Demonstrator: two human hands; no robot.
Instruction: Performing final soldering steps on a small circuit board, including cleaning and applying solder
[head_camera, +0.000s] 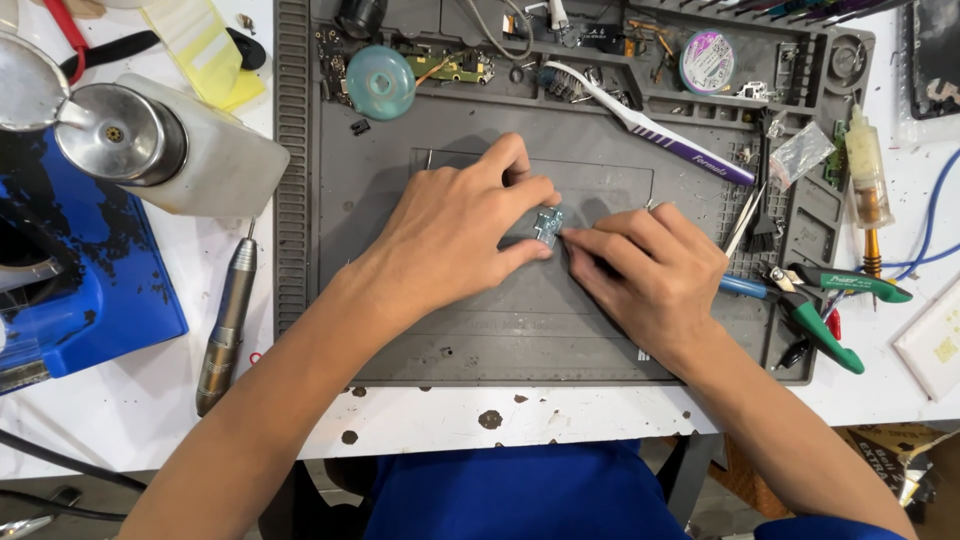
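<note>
A small greenish circuit board (548, 225) lies on the grey work mat (480, 320). My left hand (455, 232) rests over the mat and pinches the board's left side between thumb and fingers. My right hand (650, 275) comes in from the right, its fingertips touching the board's right edge. Whether the right hand holds a thin tool is hidden by the fingers.
A white-and-purple toothbrush (650, 130), tweezers (745, 215), green-handled cutters (825, 310), a teal disc (380, 82) and a solder reel (706, 62) sit on the mat's upper and right parts. A white dispenser bottle (200, 150), a blue device (80, 280) and a metal rotary handpiece (228, 325) lie left.
</note>
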